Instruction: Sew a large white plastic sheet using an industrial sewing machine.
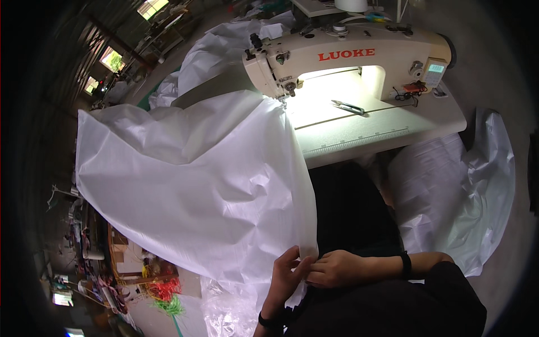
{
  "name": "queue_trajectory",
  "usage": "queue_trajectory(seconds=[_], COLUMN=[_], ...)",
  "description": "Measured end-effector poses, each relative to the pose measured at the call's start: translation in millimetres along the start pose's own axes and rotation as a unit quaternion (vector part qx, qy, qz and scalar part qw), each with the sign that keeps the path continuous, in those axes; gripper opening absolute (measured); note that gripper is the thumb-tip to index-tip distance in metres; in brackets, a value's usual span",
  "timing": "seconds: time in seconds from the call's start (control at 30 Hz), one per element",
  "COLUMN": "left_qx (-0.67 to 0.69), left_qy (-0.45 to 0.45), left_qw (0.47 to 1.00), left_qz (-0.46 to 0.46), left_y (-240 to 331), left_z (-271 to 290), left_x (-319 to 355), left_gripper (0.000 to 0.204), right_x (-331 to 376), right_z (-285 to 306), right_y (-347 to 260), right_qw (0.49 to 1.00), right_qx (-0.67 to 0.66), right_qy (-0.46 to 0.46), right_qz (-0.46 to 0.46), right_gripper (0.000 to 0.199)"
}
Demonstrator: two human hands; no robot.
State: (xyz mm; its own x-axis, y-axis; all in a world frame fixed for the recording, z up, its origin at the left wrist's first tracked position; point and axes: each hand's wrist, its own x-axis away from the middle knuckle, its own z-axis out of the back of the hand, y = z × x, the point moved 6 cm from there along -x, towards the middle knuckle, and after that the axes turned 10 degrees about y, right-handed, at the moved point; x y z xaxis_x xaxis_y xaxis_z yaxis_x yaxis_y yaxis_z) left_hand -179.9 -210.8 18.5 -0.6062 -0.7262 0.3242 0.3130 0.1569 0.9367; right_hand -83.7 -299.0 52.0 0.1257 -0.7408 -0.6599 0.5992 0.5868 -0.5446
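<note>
Workshop clutter rings the scene, with dim windows far off at the upper left and a pale table carrying the sewing machine, whose lamp lights the bed under the arm; a pair of snips lies there, within easy reach of the needle. White woven sheet runs from the needle end down to the lap, one edge pulled fairly straight (likely so the seam line feeds true). Both hands meet at its near corner: left hand curls its fingers round the edge, thumb on top, pinching the cloth; right hand is closed, fingertips pressed on the same edge just beside the left, a dark band on each wrist. More white sheet is heaped at the right, apart from the piece in hand; coloured cord sits lower left.
</note>
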Motion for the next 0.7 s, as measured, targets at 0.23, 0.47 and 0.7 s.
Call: queue_trajectory(seconds=[0.23, 0.47, 0.7], left_qx=[-0.319, -0.319, -0.375], left_qy=[0.05, -0.059, -0.033], left_qw=[0.844, 0.816, 0.797], left_qz=[-0.428, -0.478, -0.473], left_y=[39, 52, 59], left_z=[-39, -43, -27], left_x=[7, -8, -30], left_gripper=[0.015, 0.012, 0.014], right_x=[22, -55, -65], right_z=[-22, 42, 22], right_y=[139, 197, 203], right_qw=[0.646, 0.902, 0.832], right_qx=[-0.556, 0.212, 0.388], right_qy=[0.209, 0.123, -0.038], right_qz=[-0.479, -0.356, -0.395], right_gripper=[0.049, 0.059, 0.055])
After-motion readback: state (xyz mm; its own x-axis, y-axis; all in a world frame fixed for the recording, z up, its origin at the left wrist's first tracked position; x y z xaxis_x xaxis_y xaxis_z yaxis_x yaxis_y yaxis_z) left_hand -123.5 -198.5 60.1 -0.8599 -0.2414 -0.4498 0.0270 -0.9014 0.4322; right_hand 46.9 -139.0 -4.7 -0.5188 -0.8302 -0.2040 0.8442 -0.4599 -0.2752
